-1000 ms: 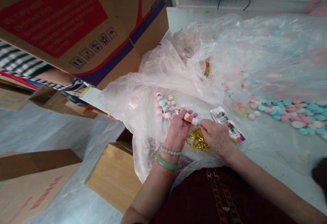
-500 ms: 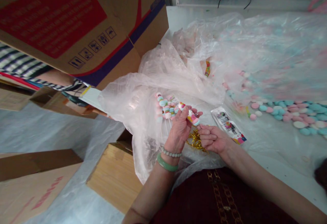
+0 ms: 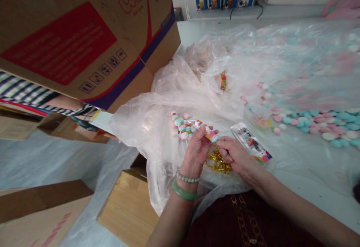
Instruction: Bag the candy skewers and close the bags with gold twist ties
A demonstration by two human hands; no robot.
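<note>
My left hand (image 3: 196, 149) is closed around a marshmallow stick in a printed clear bag (image 3: 211, 136), its pink and blue lower end poking out past the fingers. At that lower end, my right hand (image 3: 232, 150) pinches with thumb and fingertips; whether they hold the stick, the bag's neck or a tie is too small to tell. Gold twist ties (image 3: 218, 160) lie in a loose heap beneath both hands. Just beyond my left hand are several marshmallow sticks (image 3: 180, 123) with white stems. A stack of printed bags (image 3: 251, 142) lies flat beyond my right hand.
Loose pink, white and blue marshmallows (image 3: 332, 125) spread at the right, partly under clear plastic sheeting (image 3: 191, 93). A large cardboard box (image 3: 129, 25) stands at the upper left, with a person's striped sleeve (image 3: 28, 89) behind it. More boxes (image 3: 126, 202) sit below the table edge.
The view has shifted slightly, so everything sits a little lower in it. Both hands stay at the bagged marshmallow stick, with the right fingers still pinched at its lower end.
</note>
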